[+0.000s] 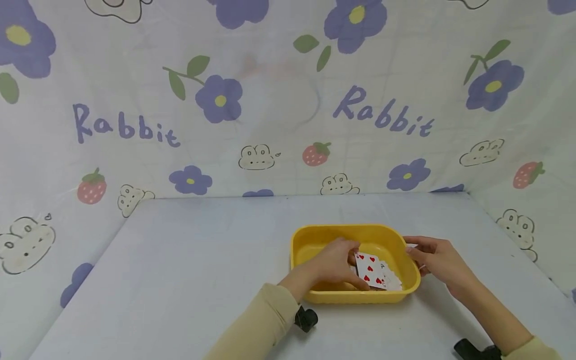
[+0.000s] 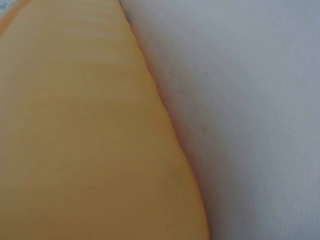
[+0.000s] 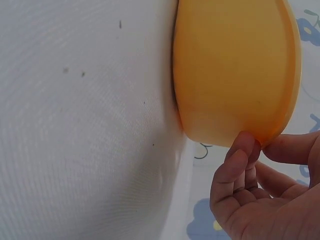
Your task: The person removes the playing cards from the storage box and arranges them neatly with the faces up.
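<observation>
1. The left hand is down inside the yellow plastic tub with rounded corners, fingers curled over a loose fan of playing cards lying on the tub's floor. A red hearts card faces up on top.

2. From the head view, that hand looks to be touching or gathering the cards near their left edge; whether it has them pinched or merely rests on them, I cannot tell, since the knuckles hide the fingertips.

3. The right hand is at the tub's right rim. In the wrist view its fingertips and thumb pinch the lip of the tub, steadying it against the pale grey cloth-covered table.

4. The left wrist view shows only the tub's yellow wall close against the tablecloth.

5. My read on progress: the cards sit in the tub, with none visible out on the table. None is clearly lifted clear, so the handling of the cards looks barely under way.

6. A floral "Rabbit" printed sheet hangs behind.
</observation>
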`<move>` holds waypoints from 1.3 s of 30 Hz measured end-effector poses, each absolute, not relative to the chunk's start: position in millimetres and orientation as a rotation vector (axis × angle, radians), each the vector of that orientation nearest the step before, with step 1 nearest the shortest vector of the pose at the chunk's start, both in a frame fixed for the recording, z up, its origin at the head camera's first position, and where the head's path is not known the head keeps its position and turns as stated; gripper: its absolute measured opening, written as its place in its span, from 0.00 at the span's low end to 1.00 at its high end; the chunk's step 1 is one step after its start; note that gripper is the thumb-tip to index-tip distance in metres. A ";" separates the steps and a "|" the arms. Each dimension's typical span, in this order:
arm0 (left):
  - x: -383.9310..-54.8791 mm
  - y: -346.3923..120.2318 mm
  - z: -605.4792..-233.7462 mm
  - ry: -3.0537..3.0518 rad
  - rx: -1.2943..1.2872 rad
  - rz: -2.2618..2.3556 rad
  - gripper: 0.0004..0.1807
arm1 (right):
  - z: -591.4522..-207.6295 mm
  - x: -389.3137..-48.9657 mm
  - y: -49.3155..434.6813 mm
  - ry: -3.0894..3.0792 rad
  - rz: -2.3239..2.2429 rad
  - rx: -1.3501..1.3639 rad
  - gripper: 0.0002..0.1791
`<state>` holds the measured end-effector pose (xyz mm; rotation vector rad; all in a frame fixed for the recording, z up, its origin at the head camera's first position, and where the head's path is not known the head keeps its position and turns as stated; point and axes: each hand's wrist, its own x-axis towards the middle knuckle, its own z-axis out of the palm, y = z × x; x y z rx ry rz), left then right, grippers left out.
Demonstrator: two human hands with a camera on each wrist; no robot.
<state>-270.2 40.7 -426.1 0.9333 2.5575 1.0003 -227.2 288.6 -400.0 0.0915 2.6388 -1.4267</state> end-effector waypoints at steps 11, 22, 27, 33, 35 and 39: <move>-270.7 44.1 -427.0 2.530 0.913 1.017 0.38 | -399.6 -226.6 290.8 2.636 -1.424 0.112 0.28; -268.2 45.7 -425.0 2.436 0.880 1.117 0.42 | -399.7 -225.0 293.7 2.634 -1.438 0.111 0.28; -265.6 44.1 -422.6 2.341 0.813 1.286 0.49 | -399.4 -224.7 294.6 2.629 -1.441 0.099 0.28; -256.6 25.9 -409.4 2.315 0.824 1.461 0.49 | -400.1 -225.6 293.0 2.644 -1.416 0.084 0.28; -249.1 12.0 -401.2 2.341 0.845 1.490 0.49 | -400.3 -225.4 291.5 2.650 -1.411 0.075 0.28; -233.1 -25.4 -384.6 2.417 0.904 1.536 0.49 | -400.0 -224.0 289.0 2.666 -1.409 0.054 0.27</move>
